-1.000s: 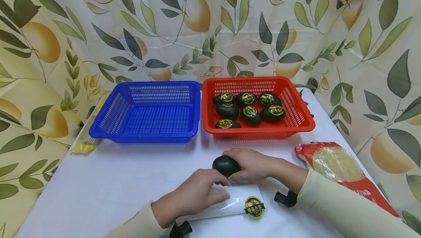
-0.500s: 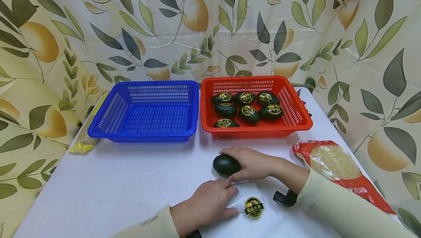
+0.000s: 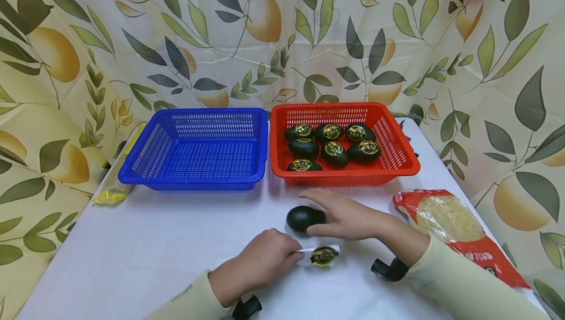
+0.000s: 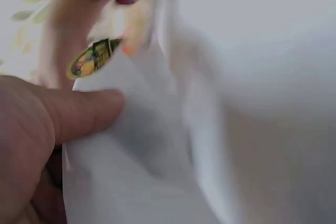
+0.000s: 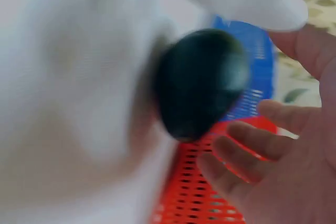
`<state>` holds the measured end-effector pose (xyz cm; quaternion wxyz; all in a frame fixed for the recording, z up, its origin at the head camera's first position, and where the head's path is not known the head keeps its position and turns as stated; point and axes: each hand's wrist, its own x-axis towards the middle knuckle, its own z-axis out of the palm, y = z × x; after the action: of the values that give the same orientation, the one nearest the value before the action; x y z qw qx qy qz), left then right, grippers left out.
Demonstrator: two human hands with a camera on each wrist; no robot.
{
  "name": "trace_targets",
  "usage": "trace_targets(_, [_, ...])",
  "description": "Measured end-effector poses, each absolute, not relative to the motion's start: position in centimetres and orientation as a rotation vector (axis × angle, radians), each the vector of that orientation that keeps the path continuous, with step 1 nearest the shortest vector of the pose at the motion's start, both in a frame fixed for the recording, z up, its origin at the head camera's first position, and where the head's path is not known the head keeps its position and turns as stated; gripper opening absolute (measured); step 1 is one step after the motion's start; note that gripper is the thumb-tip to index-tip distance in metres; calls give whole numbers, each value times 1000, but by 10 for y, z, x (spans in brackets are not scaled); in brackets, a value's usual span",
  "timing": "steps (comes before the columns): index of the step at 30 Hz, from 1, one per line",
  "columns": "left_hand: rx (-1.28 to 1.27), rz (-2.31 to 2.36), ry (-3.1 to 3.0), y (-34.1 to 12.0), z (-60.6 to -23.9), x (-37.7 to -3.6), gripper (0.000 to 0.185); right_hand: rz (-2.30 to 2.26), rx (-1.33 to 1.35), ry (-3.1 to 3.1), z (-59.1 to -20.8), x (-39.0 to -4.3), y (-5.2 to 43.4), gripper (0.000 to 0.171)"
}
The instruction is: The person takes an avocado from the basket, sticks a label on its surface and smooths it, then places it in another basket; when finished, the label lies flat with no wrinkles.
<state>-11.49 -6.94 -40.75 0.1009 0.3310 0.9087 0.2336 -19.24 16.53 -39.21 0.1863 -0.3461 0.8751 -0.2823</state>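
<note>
A dark green avocado (image 3: 305,219) lies on the white table, without a visible label on its upper side. Beside it my right hand (image 3: 348,216) spreads its fingers; in the right wrist view a gap shows between these fingers (image 5: 257,140) and the avocado (image 5: 202,85). Nearer to me, my left hand (image 3: 260,261) pinches a white strip of label backing (image 3: 306,257). A round black-and-gold sticker (image 3: 324,256) sits at the strip's right end. The left wrist view shows the thumb (image 4: 94,111) pressed on this backing, partly blurred.
Several labelled avocados (image 3: 334,154) lie in a red basket (image 3: 346,181) at the back. To its left stands a blue basket (image 3: 194,186). A red-and-clear packet (image 3: 459,226) lies at the right, and a yellow-edged packet (image 3: 112,195) at the left edge.
My right hand has loosened from the avocado and spread its fingers. My left hand has drawn back left and now pinches the label strip, which has lifted and turned more edge-on.
</note>
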Motion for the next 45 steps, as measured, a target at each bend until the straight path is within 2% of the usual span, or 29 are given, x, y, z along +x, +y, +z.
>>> trace_targets(3, [855, 879, 2583, -82, -395, -121, 18, -916, -994, 2520, -376, -185, 169, 60])
trace_targets(7, [802, 997, 2524, -94, -388, -125, 27, -1002, -1204, 2558, -365, -172, 169, 41])
trace_targets(14, [762, 1076, 2507, -102, -388, -128, 34, -847, -1642, 2722, -368, -155, 160, 37])
trace_targets(17, [735, 1057, 2514, -102, -387, -128, 32, -880, -1695, 2757, -371, -153, 160, 22])
trace_targets(20, [729, 991, 2538, -100, -385, -126, 28, -978, -1608, 2788, -372, -152, 161, 12])
trace_targets(23, [790, 864, 2605, -94, -385, -122, 21, -1115, -1416, 2841, -370, -151, 162, 14])
trace_targets(27, [1032, 564, 2811, -82, -391, -112, 11, -1206, -1210, 2935, -367, -150, 164, 22])
trace_targets(30, [1201, 263, 2973, -73, -401, -106, 11, -1203, -1181, 2967, -366, -151, 165, 24])
trace_targets(33, [1261, 49, 3024, -67, -410, -100, 10, -1220, -1206, 2959, -367, -152, 164, 24])
trace_targets(37, [1203, 20, 2965, -64, -415, -97, 7, -1227, -1234, 2948, -369, -152, 164, 22])
trace_targets(39, [1130, 104, 2897, -65, -414, -99, 11, -1201, -1255, 2959, -370, -152, 163, 22])
trace_targets(43, [926, 496, 2709, -72, -406, -107, 32, -1130, -1356, 2987, -372, -153, 161, 23])
trace_targets(45, [812, 803, 2618, -76, -400, -113, 34, -1104, -1431, 2990, -373, -153, 160, 22])
